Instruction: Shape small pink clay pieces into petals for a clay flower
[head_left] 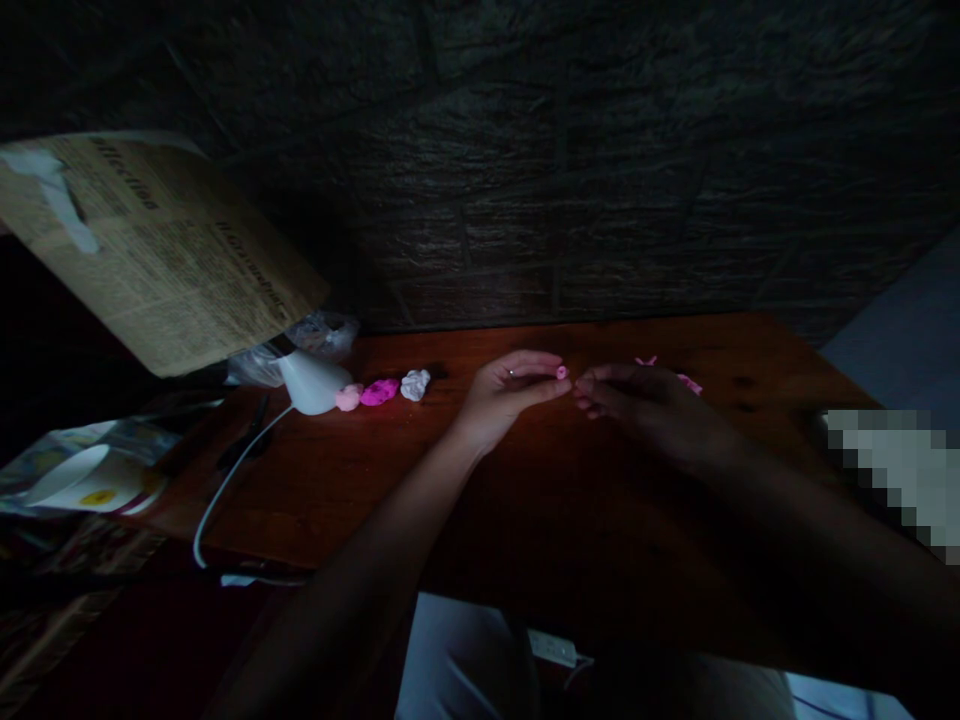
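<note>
Between the thumb and fingers of my left hand (501, 393) is a small pink piece of modelling clay (562, 372), rolled with a darker centre. Close to it on the right, the fingertips of my right hand (646, 408) are pinched together; I cannot make out whether anything is in them. Left of my hands, a pale pink lump (349, 397), a magenta lump (380, 391) and a whitish lump (415, 384) of clay sit in a row. Just past my right hand lie small pink clay pieces (690, 384), partly hidden by it.
A lamp with a newsprint-patterned shade (180, 260) and white base (311, 385) stands at the left of the wooden table (360, 480). Its white cord (217, 500) hangs over the edge. A paper cup (82, 480) lies at far left. A dark brick-patterned wall (510, 180) rises behind.
</note>
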